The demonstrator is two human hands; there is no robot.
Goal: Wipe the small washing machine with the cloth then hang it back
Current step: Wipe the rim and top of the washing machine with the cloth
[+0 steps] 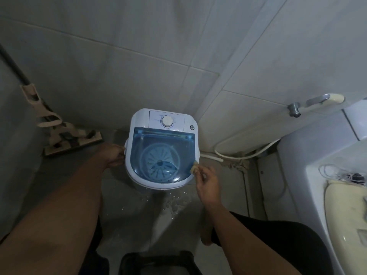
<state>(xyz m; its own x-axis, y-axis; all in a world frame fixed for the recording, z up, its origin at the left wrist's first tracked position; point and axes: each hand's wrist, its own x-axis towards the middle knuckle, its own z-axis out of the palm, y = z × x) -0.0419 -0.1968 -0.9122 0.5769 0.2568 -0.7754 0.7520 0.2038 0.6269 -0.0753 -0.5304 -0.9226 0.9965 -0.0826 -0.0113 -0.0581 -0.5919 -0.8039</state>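
The small washing machine stands on the floor against the tiled wall, white with a clear blue lid and a round dial at its back. My left hand grips its left side edge. My right hand pinches a small pale cloth and presses it against the right front rim of the lid. Most of the cloth is hidden in my fingers.
A flat mop leans on the left wall. A white hose lies on the floor behind the machine, below a wall tap. A toilet stands at right. The floor in front is wet. A dark stool is below me.
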